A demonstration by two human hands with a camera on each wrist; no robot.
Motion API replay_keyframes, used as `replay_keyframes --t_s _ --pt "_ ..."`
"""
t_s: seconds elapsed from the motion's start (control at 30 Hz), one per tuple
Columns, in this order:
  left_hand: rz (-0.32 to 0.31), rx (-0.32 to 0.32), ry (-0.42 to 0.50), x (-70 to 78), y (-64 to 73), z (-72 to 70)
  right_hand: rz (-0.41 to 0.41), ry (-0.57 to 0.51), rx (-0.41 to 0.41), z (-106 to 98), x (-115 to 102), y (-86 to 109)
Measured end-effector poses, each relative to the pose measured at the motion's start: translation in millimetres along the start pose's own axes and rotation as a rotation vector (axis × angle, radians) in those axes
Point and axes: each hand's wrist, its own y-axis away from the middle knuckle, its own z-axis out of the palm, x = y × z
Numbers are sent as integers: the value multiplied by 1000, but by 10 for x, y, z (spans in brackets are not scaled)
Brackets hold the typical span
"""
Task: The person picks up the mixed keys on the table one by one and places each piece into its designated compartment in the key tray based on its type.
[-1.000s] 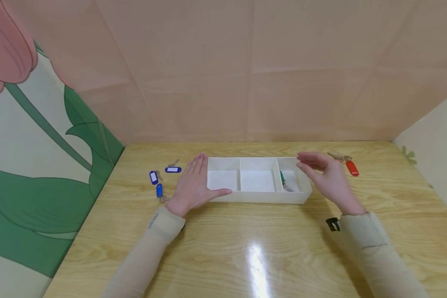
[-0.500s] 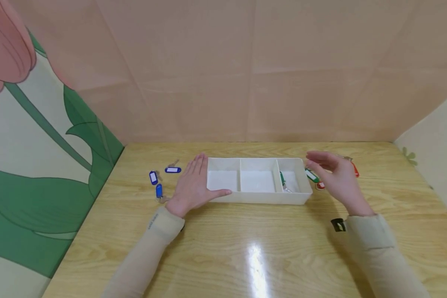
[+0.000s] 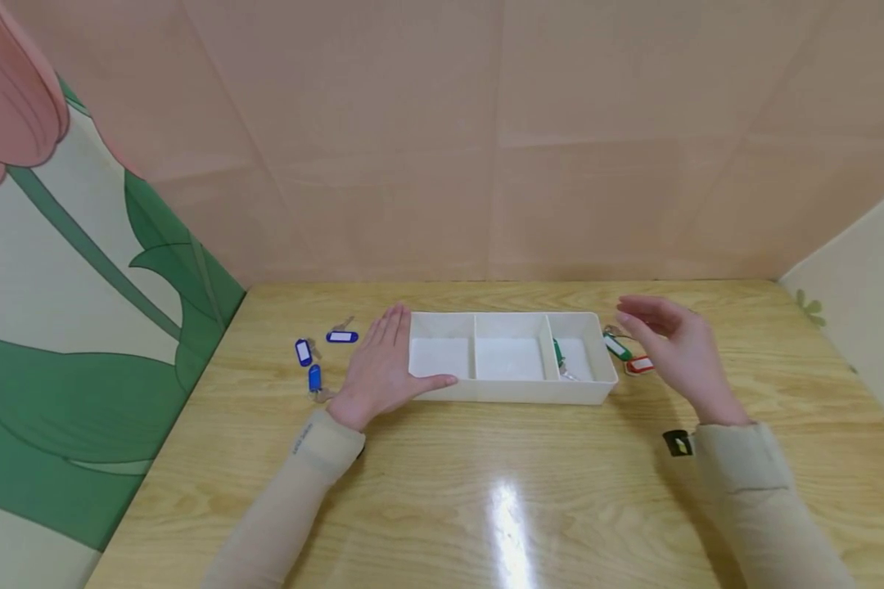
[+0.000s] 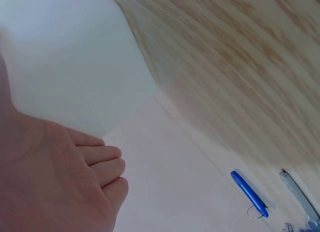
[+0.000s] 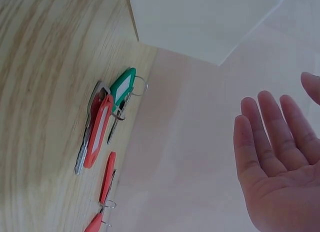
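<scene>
A white tray (image 3: 516, 391) with three compartments stands on the table. My left hand (image 3: 383, 360) lies along its left end, fingers straight, thumb over the front wall. To the right of the tray my right hand (image 3: 670, 348) hovers with relaxed fingers and holds nothing. Below and left of that hand lie a green-tagged key (image 3: 617, 347) and a red-tagged key (image 3: 639, 365). The right wrist view also shows two more red key tags (image 5: 108, 177) on the table, hidden behind the hand in the head view. Another green key tag (image 3: 558, 352) leans inside the tray's right compartment.
Left of my left hand lie three keys with blue tags, including an upper one (image 3: 342, 336), a middle one (image 3: 304, 352) and a lower one (image 3: 314, 378). A pink sheet (image 3: 442, 204) covers the wall behind the wooden table (image 3: 427, 491).
My right hand has moved right, away from the tray's end, uncovering the green-tagged and red-tagged keys beside it and covering the red tag farther right. My left hand stays against the tray.
</scene>
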Motion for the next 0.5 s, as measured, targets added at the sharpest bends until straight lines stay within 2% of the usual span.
replay_keyframes --t_s 0.23,0.5 --pt "-7 3 1 -1 1 -11 55 -2 -10 -42 36 -27" --pt "-6 3 -1 18 14 -7 62 3 -7 -73 96 -23"
